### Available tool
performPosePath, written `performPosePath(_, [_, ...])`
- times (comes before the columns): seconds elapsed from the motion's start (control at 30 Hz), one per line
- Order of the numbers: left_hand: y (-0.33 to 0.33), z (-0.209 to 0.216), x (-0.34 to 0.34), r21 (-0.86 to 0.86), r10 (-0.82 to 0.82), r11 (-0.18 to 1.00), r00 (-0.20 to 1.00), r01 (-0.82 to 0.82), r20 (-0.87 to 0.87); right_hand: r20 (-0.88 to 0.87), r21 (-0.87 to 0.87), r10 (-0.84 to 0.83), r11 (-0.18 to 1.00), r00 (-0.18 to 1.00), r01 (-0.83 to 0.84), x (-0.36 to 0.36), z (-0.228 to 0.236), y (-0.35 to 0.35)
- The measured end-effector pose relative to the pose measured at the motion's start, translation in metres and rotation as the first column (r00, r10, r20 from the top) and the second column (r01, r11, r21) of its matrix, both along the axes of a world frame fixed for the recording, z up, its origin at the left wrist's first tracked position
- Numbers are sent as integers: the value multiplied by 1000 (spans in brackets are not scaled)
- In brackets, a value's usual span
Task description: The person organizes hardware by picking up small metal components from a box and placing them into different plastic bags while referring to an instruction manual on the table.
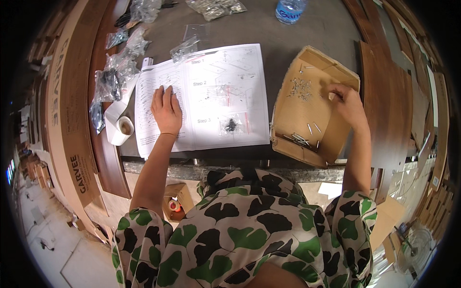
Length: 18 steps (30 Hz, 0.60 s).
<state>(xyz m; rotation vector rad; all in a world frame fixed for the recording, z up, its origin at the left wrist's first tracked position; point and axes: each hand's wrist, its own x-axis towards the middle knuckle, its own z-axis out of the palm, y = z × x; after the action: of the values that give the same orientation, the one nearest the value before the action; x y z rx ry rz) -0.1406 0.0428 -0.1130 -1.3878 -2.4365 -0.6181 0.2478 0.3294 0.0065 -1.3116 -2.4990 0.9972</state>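
While the right hand (346, 100) reached in over the right wall of the box (307, 115), its thumb and fingers curled together, and whether anything sat pinched between them could not be told! Over on the other flank, the left hand (166, 113) lay relaxed on the booklet (206, 133), gripping nothing, fingers laid across the left page. Down in the box were the screws (301, 89), a loose cluster toward the far end, with longer pins (300, 139) strewn at the near end. It looked like a picking or checking step, small parts against the page, and the next move seemed to call for a fine pinch. Outward, then: a bag of dark bits (231, 126) lay on the right page, and a clear bag (185, 49) overlapped the top edge, both covering some paper. Left came a white roll (124, 127) and filled bags (110, 84); far off on the table (259, 33), a bottle (290, 12)! Boards (384, 105) flanked the box, whose raised wall was probably that wrist's chief obstacle.
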Motion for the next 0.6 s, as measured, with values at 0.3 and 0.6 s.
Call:
performPosePath(0.3, [-4, 4, -13, -107, -65, 993, 995, 56, -81, 97, 84, 27, 996, 995, -35, -3, -16, -7])
performPosePath(0.6, [-3, 1, -14, -88, -69, 994, 997, 67, -20, 75, 109, 1, 994, 997, -10, -6, -39, -8])
